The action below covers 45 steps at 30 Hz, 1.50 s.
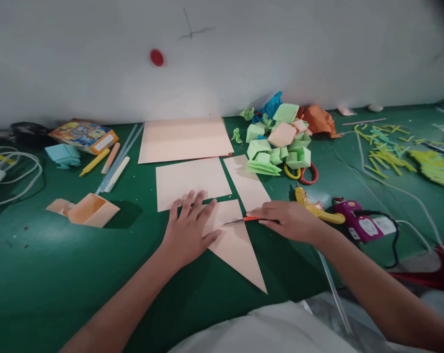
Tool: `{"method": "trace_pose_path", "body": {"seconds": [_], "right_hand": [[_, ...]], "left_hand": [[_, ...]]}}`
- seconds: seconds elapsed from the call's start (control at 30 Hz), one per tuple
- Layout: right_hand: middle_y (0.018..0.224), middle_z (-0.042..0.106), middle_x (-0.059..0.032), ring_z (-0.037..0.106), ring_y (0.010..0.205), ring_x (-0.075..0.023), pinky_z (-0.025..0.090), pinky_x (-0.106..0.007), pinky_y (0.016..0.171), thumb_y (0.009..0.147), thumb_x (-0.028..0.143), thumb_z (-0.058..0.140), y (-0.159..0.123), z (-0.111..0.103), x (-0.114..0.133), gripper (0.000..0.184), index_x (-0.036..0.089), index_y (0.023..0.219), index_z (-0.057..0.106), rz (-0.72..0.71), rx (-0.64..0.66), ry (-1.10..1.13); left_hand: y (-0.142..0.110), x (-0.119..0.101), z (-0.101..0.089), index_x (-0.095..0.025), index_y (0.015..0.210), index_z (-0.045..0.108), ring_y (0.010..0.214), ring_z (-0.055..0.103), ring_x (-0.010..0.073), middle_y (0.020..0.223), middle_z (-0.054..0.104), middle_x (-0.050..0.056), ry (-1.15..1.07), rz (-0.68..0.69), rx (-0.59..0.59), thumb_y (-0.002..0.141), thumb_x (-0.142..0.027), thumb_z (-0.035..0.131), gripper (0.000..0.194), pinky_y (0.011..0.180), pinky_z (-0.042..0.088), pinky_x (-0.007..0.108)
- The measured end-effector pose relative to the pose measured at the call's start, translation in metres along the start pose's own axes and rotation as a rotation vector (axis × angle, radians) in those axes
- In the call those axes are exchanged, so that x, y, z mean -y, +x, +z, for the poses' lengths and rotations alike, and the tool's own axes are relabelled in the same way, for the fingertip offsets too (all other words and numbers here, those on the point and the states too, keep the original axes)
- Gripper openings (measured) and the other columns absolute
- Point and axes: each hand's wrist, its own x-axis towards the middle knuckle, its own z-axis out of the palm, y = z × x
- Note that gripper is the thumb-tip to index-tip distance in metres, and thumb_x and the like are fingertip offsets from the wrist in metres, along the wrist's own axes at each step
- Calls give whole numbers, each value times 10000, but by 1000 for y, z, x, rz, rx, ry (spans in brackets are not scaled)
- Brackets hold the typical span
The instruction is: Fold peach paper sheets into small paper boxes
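Paper, a pale peach piece (240, 250) with a long pointed corner, lies on the green table (41, 274) under the left hand (188, 228); that hand's fingers are spread, grasping nothing, their tips reaching over the near edge of a pale rectangle (192, 181) beyond; the right hand (284, 219) clasps a red-handled knife (252, 218), its blade over the pointed piece, the tip just beside the left thumb; whether the blade has gone through I cannot tell.

The piece looks light, thin and smooth, stiff enough to lie flat yet easily creased or torn; it would probably skid on the tabletop unless pinned, so a flat palm away from the blade seems the best hold; for lifting, the free pointed corner nearest the body looks handiest, pinched gently.

Farther out, a narrow strip (246, 181) lies beside the rectangle; behind them rests a stack of sheets (185, 139); to the right are folded green boxes (297, 157), scissors (308, 174) and a yellow glue gun (319, 210).
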Motion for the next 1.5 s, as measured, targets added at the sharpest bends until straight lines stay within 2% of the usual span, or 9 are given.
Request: {"method": "trace_pose_path", "body": {"seconds": [0.7,1.03,1.2,1.5], "right_hand": [[1156,727,-58,680,1062,-239,542,-350,811,1044,292,442,-7,-11,-4,420,352,1431,593,51,66,-21],[1095,711,-70,661,1031,-241,500,-348,806,1064,310,405,-10,-15,-7,423,319,1455,564,38,80,-31],[1043,710,-67,659,1005,-239,489,-342,787,1060,305,409,-9,-18,-6,419,314,1442,579,38,87,-44],[1083,720,-53,651,1014,-232,467,-322,765,1055,311,414,-11,-21,-10,417,334,1436,582,48,96,-106]], "left_hand": [[1,0,0,-244,1574,415,1555,214,405,1684,288,112,-22,7,2,996,-657,357,712,1206,187,640],[0,1,-1,-253,1577,409,1556,217,397,1686,279,105,-11,7,-2,997,-653,373,706,1211,176,630],[1,2,2,-242,1568,429,1549,234,401,1679,291,114,-4,20,-32,1000,-635,374,693,1204,175,645],[4,4,4,-236,1552,456,1532,268,419,1663,329,139,-21,32,-61,988,-613,397,681,1196,175,650]]}}
